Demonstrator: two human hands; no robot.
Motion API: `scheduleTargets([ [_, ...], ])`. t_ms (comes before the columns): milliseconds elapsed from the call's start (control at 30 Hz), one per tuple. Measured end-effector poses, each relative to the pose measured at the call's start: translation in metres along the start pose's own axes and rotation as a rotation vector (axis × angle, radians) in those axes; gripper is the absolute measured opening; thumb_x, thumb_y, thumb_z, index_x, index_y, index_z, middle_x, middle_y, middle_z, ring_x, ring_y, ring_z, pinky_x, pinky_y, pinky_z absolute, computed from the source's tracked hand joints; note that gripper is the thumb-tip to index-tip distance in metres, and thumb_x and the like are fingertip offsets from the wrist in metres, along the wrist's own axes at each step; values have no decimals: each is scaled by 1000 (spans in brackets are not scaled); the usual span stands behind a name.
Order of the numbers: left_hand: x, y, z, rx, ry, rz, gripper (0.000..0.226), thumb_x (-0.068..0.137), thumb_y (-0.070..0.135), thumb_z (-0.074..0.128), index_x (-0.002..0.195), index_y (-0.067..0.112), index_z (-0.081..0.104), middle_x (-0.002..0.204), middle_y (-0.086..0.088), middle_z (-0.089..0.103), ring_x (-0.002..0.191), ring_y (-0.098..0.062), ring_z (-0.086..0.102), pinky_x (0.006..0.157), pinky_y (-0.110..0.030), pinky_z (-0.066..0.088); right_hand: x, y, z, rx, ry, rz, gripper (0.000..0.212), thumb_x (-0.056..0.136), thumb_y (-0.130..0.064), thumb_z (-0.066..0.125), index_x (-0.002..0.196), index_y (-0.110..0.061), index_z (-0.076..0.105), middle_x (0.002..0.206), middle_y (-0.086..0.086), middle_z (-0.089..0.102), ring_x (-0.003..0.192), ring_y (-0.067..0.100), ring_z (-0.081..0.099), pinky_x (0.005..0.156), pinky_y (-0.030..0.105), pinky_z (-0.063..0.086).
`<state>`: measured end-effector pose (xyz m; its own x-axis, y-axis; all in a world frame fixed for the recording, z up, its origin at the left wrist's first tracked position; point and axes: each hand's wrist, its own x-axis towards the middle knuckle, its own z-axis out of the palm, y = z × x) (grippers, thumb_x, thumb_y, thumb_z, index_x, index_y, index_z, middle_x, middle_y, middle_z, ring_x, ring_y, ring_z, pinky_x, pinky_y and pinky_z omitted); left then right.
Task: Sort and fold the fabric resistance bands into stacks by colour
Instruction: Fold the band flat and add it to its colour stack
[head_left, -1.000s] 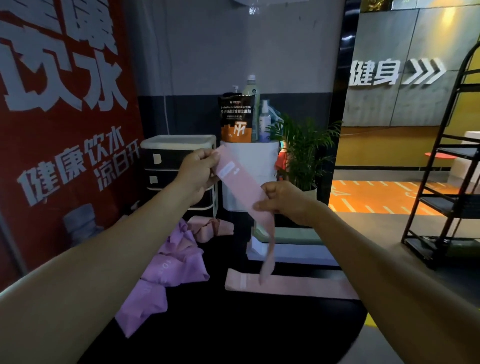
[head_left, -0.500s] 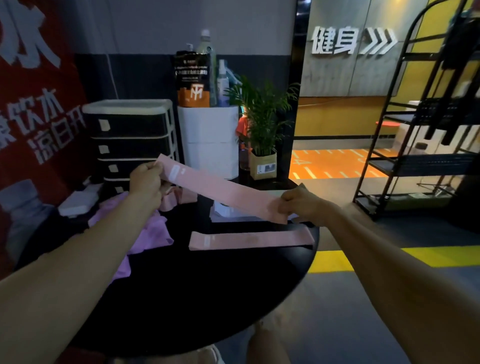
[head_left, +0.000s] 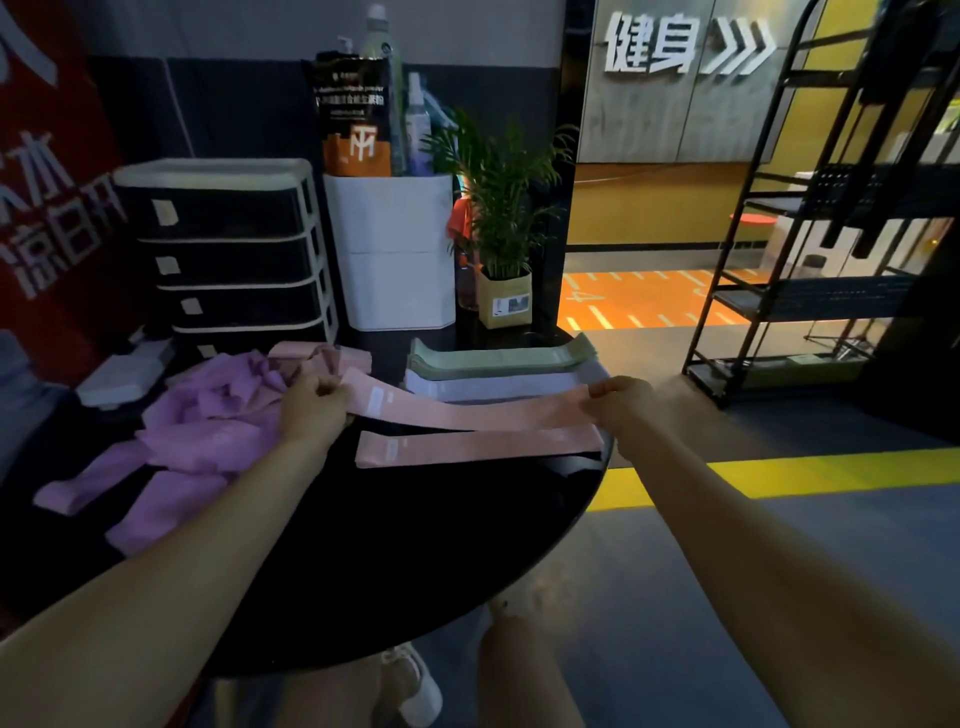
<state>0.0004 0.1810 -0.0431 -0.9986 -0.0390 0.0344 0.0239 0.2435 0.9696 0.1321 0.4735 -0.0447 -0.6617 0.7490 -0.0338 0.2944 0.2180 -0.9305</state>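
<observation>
Head view: my left hand (head_left: 311, 408) and right hand (head_left: 618, 402) fingers pinch the pink band (head_left: 467, 413) ends, stretched just above the folded pink band (head_left: 478, 449) on the counter (head_left: 415, 545). Risk: uneven lowering skews the stack, or drags purple bands (head_left: 208, 436).

head: worn on head, faces forward-down over round table (head_left: 415, 545), close above both forearms, single view
</observation>
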Motion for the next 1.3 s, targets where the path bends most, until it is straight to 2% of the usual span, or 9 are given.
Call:
scheduleTargets([
  [67,1,-15,3,63,-15,-9,13,83,8,59,77,19,58,96,-16,67,90,-32,65,71,-39,55,1,7,3,-119,43,-43,22,78,0,69,99,0,68,95,16,64,96,33,61,81,34,47],
  [133,-3,-23,4,129,-17,-4,10,81,5,61,82,15,64,102,-16,68,95,-33,63,86,-40,52,0,11,6,-184,57,-68,20,79,0,67,99,-1,68,98,18,66,94,33,61,82,35,47],
  [233,-11,-31,7,287,-4,24,17,83,2,60,99,3,66,103,-14,66,99,-31,60,82,-29,42,0,22,10,-261,78,-98,20,79,1,62,98,1,67,103,18,67,95,33,59,79,33,45],
  [400,-16,-46,9,384,-17,59,17,83,3,62,100,0,66,105,-17,67,99,-30,60,82,-27,39,3,38,19,-326,113,-171,22,80,4,57,99,0,66,105,15,66,99,31,58,73,25,36],
  [533,-19,-51,8,395,-20,101,16,83,2,62,98,0,65,102,-16,67,96,-29,60,81,-27,40,3,46,23,-383,136,-220,19,81,4,51,94,-1,62,101,18,64,93,32,56,68,27,32],
  [700,-22,-56,6,402,-22,119,14,85,5,61,98,3,64,102,-14,67,95,-28,60,81,-28,40,-16,40,34,-552,190,-378,28,84,2,48,110,-3,58,113,17,50,109,35,40,82,35,29],
  [900,-25,-60,5,375,-8,192,11,87,10,60,96,5,64,96,-8,66,87,-22,58,78,-27,41,-51,25,78,-545,-167,-636,33,87,-24,62,119,-15,58,122,3,51,117,23,42,93,29,33],
  [1067,-25,-60,6,333,-16,226,14,91,17,56,98,10,64,97,-2,64,88,-16,55,78,-25,39,-51,34,86,-609,-197,-672,36,89,-29,59,124,-20,57,126,-1,50,119,22,41,96,33,34],
  [1300,-19,-64,4,356,-36,266,20,94,15,48,100,10,67,106,-5,65,91,-14,54,79,-25,37,-53,37,88,-642,-203,-687,27,94,-30,52,117,-23,63,122,-3,53,113,22,43,91,34,31],
])
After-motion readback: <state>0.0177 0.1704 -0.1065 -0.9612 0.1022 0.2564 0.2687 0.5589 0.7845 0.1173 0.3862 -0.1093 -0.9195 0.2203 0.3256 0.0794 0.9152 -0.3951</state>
